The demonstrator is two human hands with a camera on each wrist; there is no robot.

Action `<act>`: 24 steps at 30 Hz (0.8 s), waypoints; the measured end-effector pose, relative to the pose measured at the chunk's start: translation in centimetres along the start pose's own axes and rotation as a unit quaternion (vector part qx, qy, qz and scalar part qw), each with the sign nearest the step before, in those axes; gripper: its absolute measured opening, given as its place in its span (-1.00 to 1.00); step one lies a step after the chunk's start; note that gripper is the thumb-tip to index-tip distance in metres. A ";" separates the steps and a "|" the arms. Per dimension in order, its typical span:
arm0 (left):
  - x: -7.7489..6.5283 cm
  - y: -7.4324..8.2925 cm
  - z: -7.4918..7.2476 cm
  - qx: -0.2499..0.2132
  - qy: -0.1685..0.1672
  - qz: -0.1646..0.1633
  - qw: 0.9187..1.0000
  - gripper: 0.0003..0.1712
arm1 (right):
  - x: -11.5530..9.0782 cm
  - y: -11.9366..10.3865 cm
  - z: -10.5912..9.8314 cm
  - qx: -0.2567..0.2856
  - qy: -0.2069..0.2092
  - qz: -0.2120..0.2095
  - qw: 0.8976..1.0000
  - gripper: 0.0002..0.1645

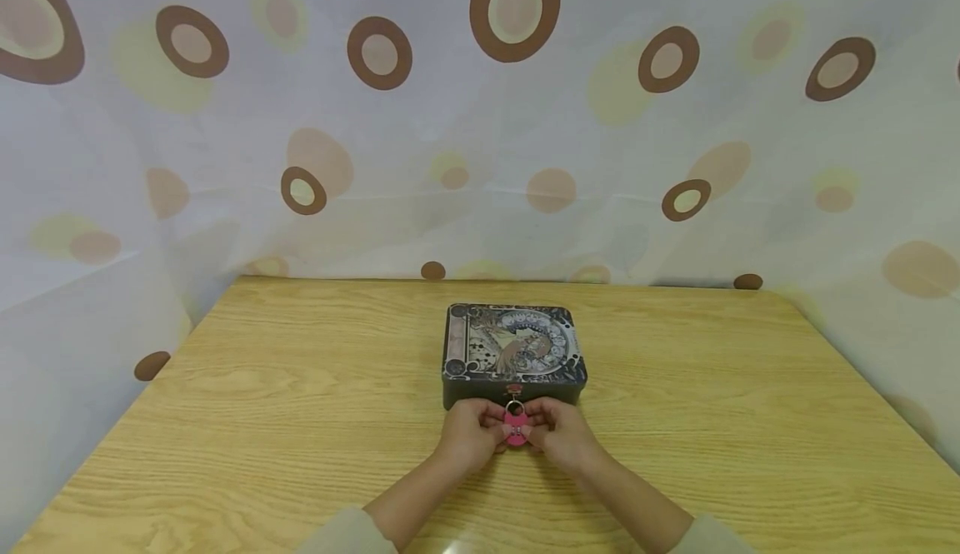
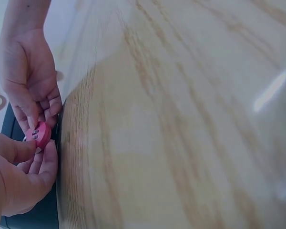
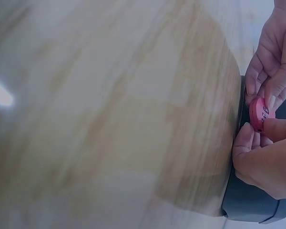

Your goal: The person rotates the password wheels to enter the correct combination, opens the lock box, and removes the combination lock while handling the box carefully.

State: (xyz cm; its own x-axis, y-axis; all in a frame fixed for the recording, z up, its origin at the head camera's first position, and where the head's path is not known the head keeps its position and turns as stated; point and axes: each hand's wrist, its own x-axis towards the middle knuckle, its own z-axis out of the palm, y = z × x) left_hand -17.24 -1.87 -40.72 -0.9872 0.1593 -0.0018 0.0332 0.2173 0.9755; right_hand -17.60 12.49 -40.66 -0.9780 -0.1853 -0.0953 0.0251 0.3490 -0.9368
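A pink combination padlock (image 1: 516,435) with a row of small dials hangs by its shackle at the red and gold clasp (image 1: 513,389) on the front of a dark tin box (image 1: 520,346). From the left, my left hand (image 1: 471,436) pinches the padlock body between thumb and fingers. My right hand (image 1: 564,436) does the same from the right, its thumb near the dials. Both wrist views show the padlock (image 2: 39,135) (image 3: 261,114) held between the two hands, partly covered by fingers. Whether the shackle is fastened cannot be told.
The box stands on a light wood-grain table (image 1: 315,387), its lid down and printed with an ornate figure. Behind and beside the table hangs a pale cloth (image 1: 420,146) patterned with brown and beige ovals. Glare shows on the tabletop.
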 end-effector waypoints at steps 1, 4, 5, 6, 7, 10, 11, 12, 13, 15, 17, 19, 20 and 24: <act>0.0 0.0 0.0 0.001 0.001 0.002 1.000 -0.91 | 0.0 0.0 0.0 -0.001 0.001 -0.001 1.000 -0.71; 0.0 0.0 0.0 0.007 0.006 0.006 1.000 -0.92 | -0.1 -0.1 0.1 -0.006 0.006 -0.004 1.000 -0.73; 0.0 0.0 0.0 0.008 0.008 0.006 1.000 -0.93 | -0.1 -0.2 0.1 -0.007 0.009 -0.005 1.000 -0.74; 0.0 0.0 0.0 0.010 0.009 0.006 1.000 -0.93 | -0.1 -0.1 0.1 -0.010 0.011 -0.007 1.000 -0.74; 0.0 0.0 0.0 0.013 0.010 0.004 1.000 -0.93 | 0.0 -0.1 0.2 -0.012 0.013 -0.009 1.000 -0.74; -0.1 0.2 0.1 0.017 0.012 -0.002 1.000 -0.94 | 0.0 -0.1 0.2 -0.017 0.020 -0.011 1.000 -0.74; -0.1 0.2 0.1 0.018 0.012 -0.004 1.000 -0.94 | 0.1 0.0 0.2 -0.017 0.021 -0.011 1.000 -0.74; -0.1 0.2 0.1 0.019 0.013 -0.006 1.000 -0.94 | 0.1 0.0 0.2 -0.018 0.020 -0.012 1.000 -0.74; -0.1 0.2 0.1 0.021 0.013 -0.006 1.000 -0.95 | 0.1 0.0 0.2 -0.019 0.020 -0.012 1.000 -0.74; -0.1 0.2 0.1 0.023 0.014 -0.006 1.000 -0.94 | 0.1 0.0 0.2 -0.020 0.018 -0.012 1.000 -0.74; -0.1 0.2 0.1 0.025 0.014 -0.003 1.000 -0.94 | 0.1 0.1 0.2 -0.020 0.017 -0.012 1.000 -0.74; -0.1 0.2 0.1 0.027 0.015 0.003 1.000 -0.94 | 0.2 0.1 0.2 -0.021 0.017 -0.012 1.000 -0.74; -0.1 0.2 0.1 0.027 0.014 0.006 1.000 -0.94 | 0.2 0.1 0.2 -0.021 0.018 -0.013 1.000 -0.75; -0.1 0.2 0.1 0.028 0.014 0.012 0.999 -0.93 | 0.2 0.1 0.2 -0.026 0.020 -0.016 0.999 -0.76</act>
State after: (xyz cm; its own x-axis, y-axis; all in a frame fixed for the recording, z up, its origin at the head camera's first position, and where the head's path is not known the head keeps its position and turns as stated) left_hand -17.16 -1.75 -40.56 -0.9900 0.1379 0.0282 0.0648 0.2680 0.9612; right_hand -17.72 12.31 -40.82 -0.9858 -0.1601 -0.0500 -0.0169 0.3911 -0.9202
